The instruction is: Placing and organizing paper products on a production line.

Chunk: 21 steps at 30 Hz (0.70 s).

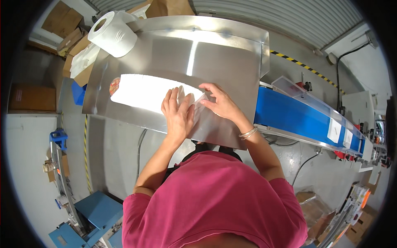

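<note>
A long row of white, thin, flat pieces (142,91), packed upright against each other, lies across the steel table (231,53). At its left end a round, red patterned piece (114,86) shows. My left hand (178,111) lies over the near side of the row close to its right end, fingers stretched out and slightly apart. By that end is my right hand (223,103), its thumb and forefinger apart. A pale, partly see-through piece (201,99) stands at the row's end between my hands; whether the right fingertips touch it I cannot tell.
A big white roll (113,35) stands at the table's far left corner, beside open cardboard boxes (82,53). On the right runs a blue conveyor belt (289,111) with a clear guard and white flat pieces (334,131) on it. The table has a raised rim at the back.
</note>
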### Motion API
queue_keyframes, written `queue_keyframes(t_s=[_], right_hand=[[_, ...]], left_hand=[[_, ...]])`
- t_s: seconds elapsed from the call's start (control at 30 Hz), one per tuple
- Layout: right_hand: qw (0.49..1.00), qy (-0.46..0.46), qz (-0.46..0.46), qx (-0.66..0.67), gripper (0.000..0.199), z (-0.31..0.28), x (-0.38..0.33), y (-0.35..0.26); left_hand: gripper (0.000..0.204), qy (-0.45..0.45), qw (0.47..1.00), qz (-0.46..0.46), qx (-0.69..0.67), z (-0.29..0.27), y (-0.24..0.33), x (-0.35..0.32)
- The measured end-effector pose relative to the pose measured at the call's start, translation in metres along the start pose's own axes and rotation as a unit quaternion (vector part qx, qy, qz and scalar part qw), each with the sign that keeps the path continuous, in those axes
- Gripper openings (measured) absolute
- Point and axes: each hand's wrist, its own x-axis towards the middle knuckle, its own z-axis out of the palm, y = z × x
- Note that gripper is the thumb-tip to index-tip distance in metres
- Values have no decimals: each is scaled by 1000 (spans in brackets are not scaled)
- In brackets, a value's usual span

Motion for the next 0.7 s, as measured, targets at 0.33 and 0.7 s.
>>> queue_keyframes(t_s=[0.33,0.7], right_hand=[[998,-31,17,42,41,-5,6,-2],[993,-98,56,45,33,-19,-12,15]], left_hand=[[31,16,1000,21,7,3,-2,-4],[24,5,1000,2,5,-5,-9,2]])
